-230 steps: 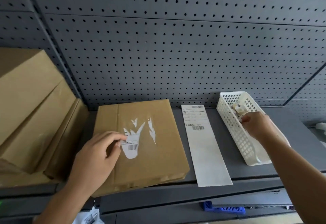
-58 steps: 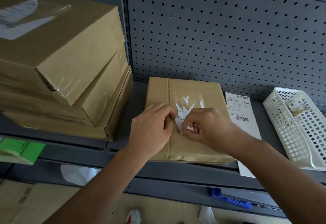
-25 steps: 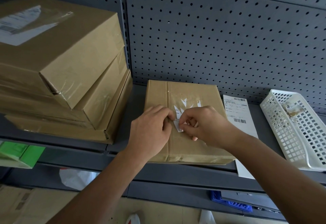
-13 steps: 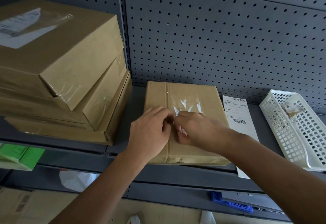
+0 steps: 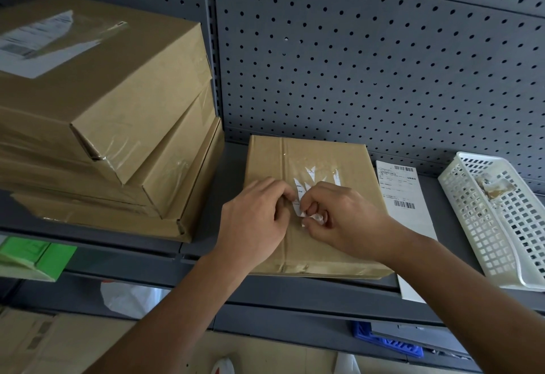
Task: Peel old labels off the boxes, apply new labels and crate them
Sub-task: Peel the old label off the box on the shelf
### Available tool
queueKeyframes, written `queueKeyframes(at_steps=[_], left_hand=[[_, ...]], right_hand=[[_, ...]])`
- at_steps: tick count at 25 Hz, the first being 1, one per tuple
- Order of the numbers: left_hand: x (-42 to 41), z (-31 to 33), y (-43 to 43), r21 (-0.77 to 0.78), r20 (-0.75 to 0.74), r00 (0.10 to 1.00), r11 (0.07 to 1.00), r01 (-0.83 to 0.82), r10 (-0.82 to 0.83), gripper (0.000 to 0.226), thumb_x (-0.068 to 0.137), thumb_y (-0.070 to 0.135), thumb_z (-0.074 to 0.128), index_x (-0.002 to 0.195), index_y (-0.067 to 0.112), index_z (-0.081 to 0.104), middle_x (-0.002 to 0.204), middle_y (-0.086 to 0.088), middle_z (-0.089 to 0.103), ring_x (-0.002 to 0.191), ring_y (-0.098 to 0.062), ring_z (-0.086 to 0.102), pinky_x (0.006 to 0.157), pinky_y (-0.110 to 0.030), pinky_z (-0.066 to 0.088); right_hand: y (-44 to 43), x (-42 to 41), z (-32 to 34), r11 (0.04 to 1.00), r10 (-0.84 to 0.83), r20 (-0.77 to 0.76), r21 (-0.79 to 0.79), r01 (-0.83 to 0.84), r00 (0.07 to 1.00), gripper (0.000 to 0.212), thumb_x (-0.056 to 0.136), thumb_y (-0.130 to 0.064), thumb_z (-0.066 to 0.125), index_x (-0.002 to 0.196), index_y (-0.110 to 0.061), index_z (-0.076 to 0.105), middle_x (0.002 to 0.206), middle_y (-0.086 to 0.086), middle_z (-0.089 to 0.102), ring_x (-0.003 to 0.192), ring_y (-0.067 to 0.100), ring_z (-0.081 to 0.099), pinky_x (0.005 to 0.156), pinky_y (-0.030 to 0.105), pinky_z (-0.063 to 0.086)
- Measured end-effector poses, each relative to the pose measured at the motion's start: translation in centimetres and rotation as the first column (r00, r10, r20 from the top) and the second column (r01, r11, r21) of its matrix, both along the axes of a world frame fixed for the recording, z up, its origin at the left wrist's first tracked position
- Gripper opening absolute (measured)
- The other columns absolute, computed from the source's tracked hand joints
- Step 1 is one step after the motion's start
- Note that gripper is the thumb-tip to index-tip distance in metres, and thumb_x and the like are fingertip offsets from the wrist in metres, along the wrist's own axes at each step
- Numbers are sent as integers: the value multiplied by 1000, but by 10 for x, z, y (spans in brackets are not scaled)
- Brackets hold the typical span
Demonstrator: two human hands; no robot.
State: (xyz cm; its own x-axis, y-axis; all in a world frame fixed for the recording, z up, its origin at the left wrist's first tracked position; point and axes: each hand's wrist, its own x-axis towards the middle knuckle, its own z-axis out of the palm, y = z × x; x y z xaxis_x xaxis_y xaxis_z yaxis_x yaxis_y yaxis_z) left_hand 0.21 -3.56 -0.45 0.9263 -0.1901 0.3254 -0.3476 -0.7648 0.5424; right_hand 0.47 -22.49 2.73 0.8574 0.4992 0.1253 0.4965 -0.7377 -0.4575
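Brown flat cardboard box (image 5: pixel 309 244), frame centre: torn white label remnants (image 5: pixel 306 180) remain. Right hand (image 5: pixel 342 223) pinches a peeled scrap; left hand (image 5: pixel 253 223) curled, bracing. Relabelling, crating pending.

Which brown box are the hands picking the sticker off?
The flat box lying alone on the shelf, under both hands. Its old label is torn into white scraps. The stacked boxes on the left sit untouched, the top one's label whole.

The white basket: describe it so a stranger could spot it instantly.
On the grey shelf below the pegboard, look to the far right, past the flat cardboard box and the white label sheet. The white basket is the only perforated plastic container there.
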Motion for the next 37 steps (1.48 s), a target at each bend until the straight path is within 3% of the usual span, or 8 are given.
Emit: queueKeyframes(at_steps=[4,9,14,18,25,33,37], left_hand=[[0,-1,0,7,1,1000,1000,3,-3,17,90,20,55,97,34,61,96,21,61,90,2,54,64,-18,42],[1,-1,0,2,-1,1000,1000,3,-3,19,89,24,50,97,35,62,97,21,62,93,2,55,65,-20,44],[-1,1,0,-20,-48,999,1000,-11,10,24,91,20,55,108,37,51,102,22,61,91,3,56,68,-21,45],[-1,1,1,-31,-60,998,999,-17,15,31,90,18,58,111,36,45,107,22,61,87,2,58,70,-27,52],[-1,1,0,-34,-51,999,999,-9,7,30,89,19,58,111,35,45,107,21,62,92,0,61,73,-30,54],[-1,1,1,-34,-38,999,999,-9,8,31,89,21,60,113,33,46,109,21,63,90,1,60,70,-19,44],[0,-1,-1,-14,-38,999,1000,-25,24,29,89,21,59,112,35,46,107,21,62,92,2,61,70,-20,45]], right_hand=[[2,-2,-5,998,-58,44,-35,60,997,20,83,-18,72,101,-17,64,93,-7,58,76,4,53,69,18,47],[9,-1,-6,994,-80,70,-73,85,994,5,88,-12,66,91,-13,69,91,-1,60,72,16,57,66,29,49],[7,3,-9,990,-139,32,23,138,990,6,89,-6,62,87,-11,62,87,-5,54,69,-3,48,68,8,38],[7,6,-7,979,-180,33,108,176,983,7,92,-3,59,88,-9,59,89,-1,55,75,-3,51,71,3,35],[6,9,-7,958,-234,-9,170,232,972,13,96,-3,50,91,-15,51,96,-4,48,75,-2,49,73,5,35],[12,16,-6,941,-280,4,200,273,960,10,98,-3,45,96,-13,49,102,-1,46,94,-3,45,79,1,32],[8,27,7,874,-410,42,303,379,911,12,100,-10,39,92,-17,46,91,0,49,78,3,48,67,15,36]])
